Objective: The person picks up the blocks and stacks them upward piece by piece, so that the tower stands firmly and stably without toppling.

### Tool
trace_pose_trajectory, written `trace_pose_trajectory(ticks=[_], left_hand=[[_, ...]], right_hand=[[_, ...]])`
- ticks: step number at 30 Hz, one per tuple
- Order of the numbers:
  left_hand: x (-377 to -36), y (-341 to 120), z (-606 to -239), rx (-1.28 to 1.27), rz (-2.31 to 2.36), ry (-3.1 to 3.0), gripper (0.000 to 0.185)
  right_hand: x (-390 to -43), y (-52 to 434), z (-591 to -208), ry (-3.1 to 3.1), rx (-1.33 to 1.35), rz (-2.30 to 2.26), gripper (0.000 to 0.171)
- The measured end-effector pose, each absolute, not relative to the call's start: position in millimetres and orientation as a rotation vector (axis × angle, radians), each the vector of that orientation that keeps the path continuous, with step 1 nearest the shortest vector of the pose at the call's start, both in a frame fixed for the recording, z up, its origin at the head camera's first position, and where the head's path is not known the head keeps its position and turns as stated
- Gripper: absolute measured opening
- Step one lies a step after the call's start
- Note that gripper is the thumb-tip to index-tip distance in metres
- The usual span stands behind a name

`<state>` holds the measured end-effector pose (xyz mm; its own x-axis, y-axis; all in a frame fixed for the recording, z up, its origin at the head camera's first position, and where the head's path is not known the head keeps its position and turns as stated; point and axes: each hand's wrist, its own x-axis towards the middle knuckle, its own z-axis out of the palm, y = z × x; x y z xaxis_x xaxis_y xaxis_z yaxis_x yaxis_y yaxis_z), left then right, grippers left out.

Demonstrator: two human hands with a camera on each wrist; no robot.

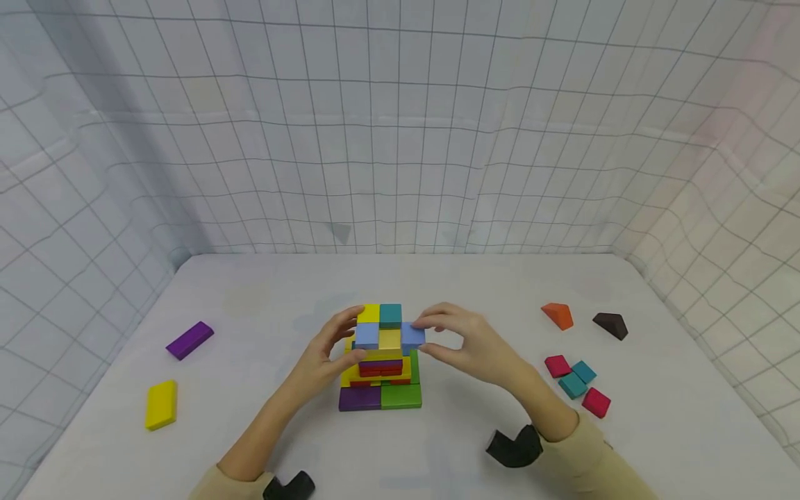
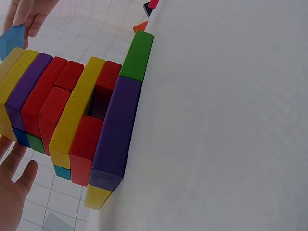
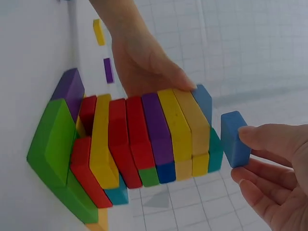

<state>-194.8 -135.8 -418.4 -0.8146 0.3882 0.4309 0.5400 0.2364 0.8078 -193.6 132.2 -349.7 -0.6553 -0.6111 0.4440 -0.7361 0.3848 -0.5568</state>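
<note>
A tower of coloured wooden blocks (image 1: 376, 371) rises from a purple and green base at the middle of the table. At its left side, my left hand (image 1: 326, 352) has fingertips at the upper layers; in the right wrist view its thumb reaches a light-blue block (image 3: 203, 103) on top. With thumb and fingers, my right hand (image 1: 465, 345) pinches another light-blue block (image 3: 234, 137) beside the tower's upper right. A gap shows between this block and the tower in the right wrist view. Yellow and teal blocks (image 1: 390, 315) also sit on top.
On the left lie a purple block (image 1: 190, 340) and a yellow block (image 1: 161, 405). At right are small red and teal blocks (image 1: 572, 385), an orange block (image 1: 558, 315) and a dark block (image 1: 611, 324). Grid-patterned white sheeting (image 1: 400, 139) encloses the table's back and sides.
</note>
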Motion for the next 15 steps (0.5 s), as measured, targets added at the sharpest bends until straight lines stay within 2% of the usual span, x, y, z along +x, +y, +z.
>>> trace_pose_trajectory(ticks=[15], left_hand=[[-195, -135, -419, -0.880, -1.632, -2.365, 0.062]], right_hand=[[-187, 106, -360, -2.351, 1.193, 1.109, 0.026]])
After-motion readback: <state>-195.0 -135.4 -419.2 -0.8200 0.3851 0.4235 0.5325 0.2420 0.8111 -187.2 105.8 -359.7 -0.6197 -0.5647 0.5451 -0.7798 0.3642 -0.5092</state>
